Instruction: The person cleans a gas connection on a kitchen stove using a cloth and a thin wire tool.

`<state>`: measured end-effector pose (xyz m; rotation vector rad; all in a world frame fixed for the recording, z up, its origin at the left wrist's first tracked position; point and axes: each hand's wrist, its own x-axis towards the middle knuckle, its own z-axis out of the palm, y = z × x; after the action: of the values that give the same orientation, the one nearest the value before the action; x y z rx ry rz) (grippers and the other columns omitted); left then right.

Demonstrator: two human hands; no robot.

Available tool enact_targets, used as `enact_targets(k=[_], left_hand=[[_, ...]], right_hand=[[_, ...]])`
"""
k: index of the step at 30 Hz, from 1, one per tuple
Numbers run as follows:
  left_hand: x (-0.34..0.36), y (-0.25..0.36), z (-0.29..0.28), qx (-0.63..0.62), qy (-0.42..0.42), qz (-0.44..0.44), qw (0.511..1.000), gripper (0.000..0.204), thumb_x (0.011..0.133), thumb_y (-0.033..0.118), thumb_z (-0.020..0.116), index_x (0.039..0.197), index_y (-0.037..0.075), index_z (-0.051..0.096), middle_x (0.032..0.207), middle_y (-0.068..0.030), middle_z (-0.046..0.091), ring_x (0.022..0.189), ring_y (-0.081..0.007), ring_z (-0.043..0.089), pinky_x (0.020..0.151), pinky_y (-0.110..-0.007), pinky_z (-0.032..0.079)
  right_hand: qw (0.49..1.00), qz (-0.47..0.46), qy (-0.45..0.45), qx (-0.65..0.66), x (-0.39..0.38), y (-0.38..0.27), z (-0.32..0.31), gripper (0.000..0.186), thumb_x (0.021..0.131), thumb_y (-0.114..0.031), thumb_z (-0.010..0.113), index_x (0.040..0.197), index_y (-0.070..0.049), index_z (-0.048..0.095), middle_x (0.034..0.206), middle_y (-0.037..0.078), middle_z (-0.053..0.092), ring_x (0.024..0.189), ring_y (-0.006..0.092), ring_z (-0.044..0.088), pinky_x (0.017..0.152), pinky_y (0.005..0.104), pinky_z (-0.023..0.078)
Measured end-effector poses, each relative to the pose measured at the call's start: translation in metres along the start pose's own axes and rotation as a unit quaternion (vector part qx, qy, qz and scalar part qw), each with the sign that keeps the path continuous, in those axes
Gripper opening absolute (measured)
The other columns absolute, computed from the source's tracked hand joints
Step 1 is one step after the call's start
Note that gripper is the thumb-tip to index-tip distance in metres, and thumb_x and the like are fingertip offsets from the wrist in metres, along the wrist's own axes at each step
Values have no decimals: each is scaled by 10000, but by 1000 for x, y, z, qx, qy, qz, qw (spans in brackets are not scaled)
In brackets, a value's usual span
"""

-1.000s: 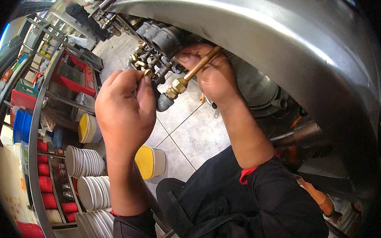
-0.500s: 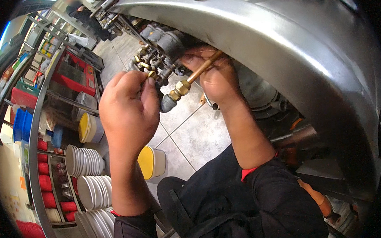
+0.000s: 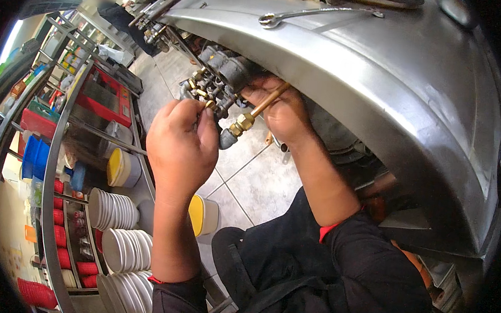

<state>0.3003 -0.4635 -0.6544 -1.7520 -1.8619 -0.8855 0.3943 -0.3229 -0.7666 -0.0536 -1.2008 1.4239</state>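
My left hand (image 3: 183, 136) is closed, with thumb and forefinger pinching a small brass fitting (image 3: 210, 104) beside a row of brass gas valves (image 3: 196, 84). Under the steel edge, my right hand (image 3: 286, 114) reaches behind a copper pipe (image 3: 270, 101). Its fingers look curled near a grey rounded pipe body (image 3: 235, 70), partly in shadow, and what they grip is hidden. The copper pipe runs down to a brass compression nut (image 3: 243, 123), which joins a dark grey elbow (image 3: 227, 139) between my hands.
A combination spanner (image 3: 274, 20) lies on the curved stainless steel housing (image 3: 346, 65). At left, a metal shelf holds stacked white plates (image 3: 126, 249), red cups (image 3: 59, 235) and a red machine (image 3: 103, 98). A yellow-lidded tub (image 3: 204, 215) stands on the tiled floor. A person (image 3: 121, 19) stands far back.
The view has shifted, so more of the housing's top and the whole spanner now show. Both hands keep nearly the same places at the pipes.
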Motion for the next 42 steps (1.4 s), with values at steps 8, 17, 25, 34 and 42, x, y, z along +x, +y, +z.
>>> enact_targets(k=[8,17,25,34,42], left_hand=[[-27,-10,8,-225,9,-88,970,328,796,78,668,1084,-5,536,964,-120,555,838,-220,568,790,-340,465],[-95,-43,12,-569,-24,-342,748,309,916,23,635,1181,20,476,1126,-112,609,926,-148,613,835,-278,517],[-140,-42,83,-679,126,-428,583,210,1027,180,555,1142,4,556,1164,-154,649,1020,-228,646,932,-368,518],[-153,-5,85,-784,105,-318,522,448,1020,97,406,1448,-28,363,1400,-165,505,1312,-271,478,1134,-413,352],[-157,-17,87,-710,106,-327,615,546,1004,77,570,1477,-33,321,1423,-168,506,1290,-236,511,1140,-381,364]], right_hand=[[999,4,-27,33,-2,2,-6,230,957,-65,623,1181,-13,628,1112,94,683,1081,186,631,959,343,509],[968,-53,245,0,-15,30,-71,201,937,-138,640,1120,-55,650,1057,77,686,999,201,648,841,342,502],[967,187,89,151,-113,29,26,120,1000,-140,593,1051,-39,635,998,56,682,933,136,637,826,275,492],[994,59,61,-68,-128,35,56,117,994,-41,562,1092,-1,611,1077,97,637,995,162,629,882,290,507],[991,43,31,-121,-125,33,49,105,936,-5,610,1038,-11,636,1052,127,644,922,223,648,828,317,522]])
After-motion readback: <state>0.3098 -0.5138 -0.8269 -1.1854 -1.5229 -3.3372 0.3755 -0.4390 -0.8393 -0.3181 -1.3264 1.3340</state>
